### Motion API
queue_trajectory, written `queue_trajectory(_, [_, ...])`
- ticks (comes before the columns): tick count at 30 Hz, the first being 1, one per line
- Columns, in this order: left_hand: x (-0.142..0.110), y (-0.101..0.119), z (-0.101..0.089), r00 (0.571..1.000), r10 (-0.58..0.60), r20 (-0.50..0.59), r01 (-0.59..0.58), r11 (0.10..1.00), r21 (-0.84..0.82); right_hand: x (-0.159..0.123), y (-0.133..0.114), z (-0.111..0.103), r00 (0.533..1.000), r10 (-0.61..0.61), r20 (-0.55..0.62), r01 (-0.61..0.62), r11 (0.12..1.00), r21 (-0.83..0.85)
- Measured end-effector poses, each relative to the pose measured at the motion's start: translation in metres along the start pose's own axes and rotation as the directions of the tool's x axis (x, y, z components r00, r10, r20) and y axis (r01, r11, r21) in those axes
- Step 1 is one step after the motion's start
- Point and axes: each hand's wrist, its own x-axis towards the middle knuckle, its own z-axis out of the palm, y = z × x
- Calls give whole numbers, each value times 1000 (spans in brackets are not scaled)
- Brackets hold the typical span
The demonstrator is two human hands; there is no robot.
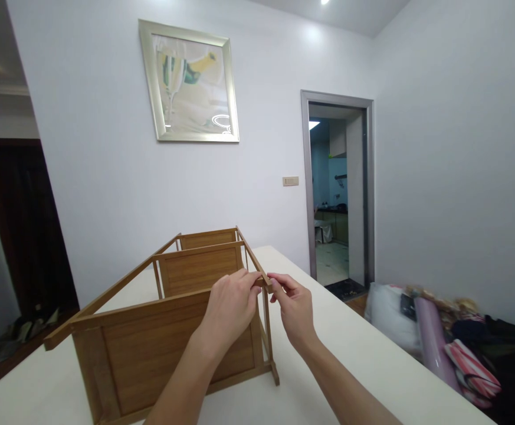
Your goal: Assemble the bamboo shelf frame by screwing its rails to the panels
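Note:
A brown wooden shelf rack lies on its side on the white table, its panels standing upright between long rails. My left hand is closed at the rack's near right upper corner, its fingers curled on the panel edge beside the rail. Just across the rail end, my right hand makes a pinch with thumb and forefinger against its outer side. Whatever small thing may sit between those right fingertips is hidden.
Behind the table rises a white wall with a framed picture and a switch plate. A doorway opens at the right. Bags, a purple roll and cloth items are heaped beside the table's right edge.

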Motion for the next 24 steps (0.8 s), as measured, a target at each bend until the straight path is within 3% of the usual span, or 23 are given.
queue_trajectory(24, [-1,2,-8,999,-34,-14,33,995,-91,-3,-1,-2,972,-222,73,233,942,-242])
